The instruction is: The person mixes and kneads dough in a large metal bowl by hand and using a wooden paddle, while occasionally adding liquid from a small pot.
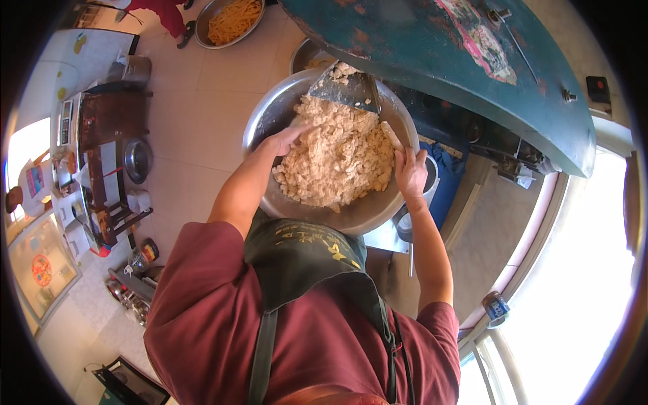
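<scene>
A wide metal bowl point(260, 120) in front of me holds a heap of pale, crumbly dough point(334, 158). At the left edge of the heap, my left hand point(289, 140) lies against the dough with fingers stretched out. On the right side, my right hand point(410, 174) is closed over the bowl's rim, its fingertips partly hidden. A pale stick-shaped piece point(391, 136) touches those fingers; whether it is dough or a handle I cannot tell. Over the bowl's far side slopes a grey metal plate point(347, 91) with dough crumbs on it.
A large green machine body point(466, 74) overhangs the bowl's far right. Another bowl, with orange strips point(231, 21), sits on the floor beyond, near a person's leg point(165, 15). A worn wooden table point(115, 120) stands left. Below my right arm shows a metal pot point(430, 177).
</scene>
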Demonstrator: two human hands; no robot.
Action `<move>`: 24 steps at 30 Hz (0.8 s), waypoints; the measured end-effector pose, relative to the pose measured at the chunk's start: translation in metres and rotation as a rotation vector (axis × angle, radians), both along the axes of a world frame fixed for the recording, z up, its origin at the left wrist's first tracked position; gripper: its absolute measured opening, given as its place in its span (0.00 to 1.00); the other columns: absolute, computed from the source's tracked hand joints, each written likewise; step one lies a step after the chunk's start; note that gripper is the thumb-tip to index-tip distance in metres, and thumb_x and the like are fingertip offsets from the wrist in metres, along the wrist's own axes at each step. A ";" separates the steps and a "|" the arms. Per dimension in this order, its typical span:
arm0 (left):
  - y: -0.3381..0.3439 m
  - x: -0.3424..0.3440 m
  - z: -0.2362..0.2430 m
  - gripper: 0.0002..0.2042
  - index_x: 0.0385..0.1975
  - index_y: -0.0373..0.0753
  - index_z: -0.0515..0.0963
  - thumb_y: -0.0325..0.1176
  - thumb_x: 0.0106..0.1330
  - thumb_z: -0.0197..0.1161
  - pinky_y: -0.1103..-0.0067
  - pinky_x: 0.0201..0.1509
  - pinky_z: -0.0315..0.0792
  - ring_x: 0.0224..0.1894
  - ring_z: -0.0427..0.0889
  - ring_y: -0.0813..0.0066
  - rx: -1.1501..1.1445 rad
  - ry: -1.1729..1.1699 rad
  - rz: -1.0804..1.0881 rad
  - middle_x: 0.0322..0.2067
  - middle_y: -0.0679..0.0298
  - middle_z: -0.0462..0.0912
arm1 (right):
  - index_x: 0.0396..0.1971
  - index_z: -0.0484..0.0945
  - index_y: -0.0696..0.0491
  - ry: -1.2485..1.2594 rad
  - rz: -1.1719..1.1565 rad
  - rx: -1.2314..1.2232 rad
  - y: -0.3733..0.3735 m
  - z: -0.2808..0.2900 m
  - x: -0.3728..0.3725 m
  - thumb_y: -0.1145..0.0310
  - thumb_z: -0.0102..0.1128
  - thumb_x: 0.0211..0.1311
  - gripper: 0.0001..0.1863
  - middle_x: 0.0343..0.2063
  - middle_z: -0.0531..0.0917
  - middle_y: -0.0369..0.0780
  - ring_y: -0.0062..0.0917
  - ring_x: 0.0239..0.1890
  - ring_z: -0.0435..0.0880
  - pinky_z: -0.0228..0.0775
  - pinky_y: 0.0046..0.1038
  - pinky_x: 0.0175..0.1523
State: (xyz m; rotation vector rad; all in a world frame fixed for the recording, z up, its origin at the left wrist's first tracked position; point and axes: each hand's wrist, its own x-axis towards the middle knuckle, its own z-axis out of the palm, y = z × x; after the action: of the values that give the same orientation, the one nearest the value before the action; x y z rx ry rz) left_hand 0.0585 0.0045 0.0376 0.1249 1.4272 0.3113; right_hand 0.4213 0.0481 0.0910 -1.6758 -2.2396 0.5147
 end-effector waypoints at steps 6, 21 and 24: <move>0.021 0.043 0.018 0.44 0.71 0.46 0.54 0.64 0.59 0.61 0.57 0.69 0.54 0.70 0.53 0.59 0.150 -0.021 -0.722 0.71 0.51 0.52 | 0.42 0.76 0.52 0.003 0.003 0.005 0.004 -0.001 -0.001 0.59 0.58 0.66 0.13 0.38 0.73 0.51 0.52 0.30 0.79 0.74 0.46 0.32; 0.002 0.034 0.030 0.18 0.36 0.32 0.80 0.40 0.53 0.70 0.72 0.33 0.76 0.29 0.80 0.66 0.651 0.296 -1.089 0.30 0.57 0.83 | 0.43 0.75 0.52 0.017 -0.013 -0.006 -0.002 0.002 -0.010 0.60 0.58 0.66 0.12 0.38 0.73 0.52 0.53 0.32 0.78 0.74 0.47 0.33; 0.032 0.049 0.096 0.13 0.31 0.28 0.78 0.30 0.54 0.71 0.76 0.30 0.77 0.28 0.78 0.69 0.709 0.571 -1.214 0.29 0.52 0.80 | 0.44 0.74 0.53 0.022 0.022 -0.061 -0.002 0.003 0.000 0.63 0.58 0.66 0.12 0.40 0.73 0.54 0.55 0.36 0.77 0.74 0.48 0.36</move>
State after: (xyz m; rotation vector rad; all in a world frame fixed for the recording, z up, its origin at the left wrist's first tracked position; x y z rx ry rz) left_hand 0.1071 0.0369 0.1333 1.6851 1.4669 -0.2782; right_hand 0.4212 0.0458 0.0943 -1.6685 -2.2498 0.6101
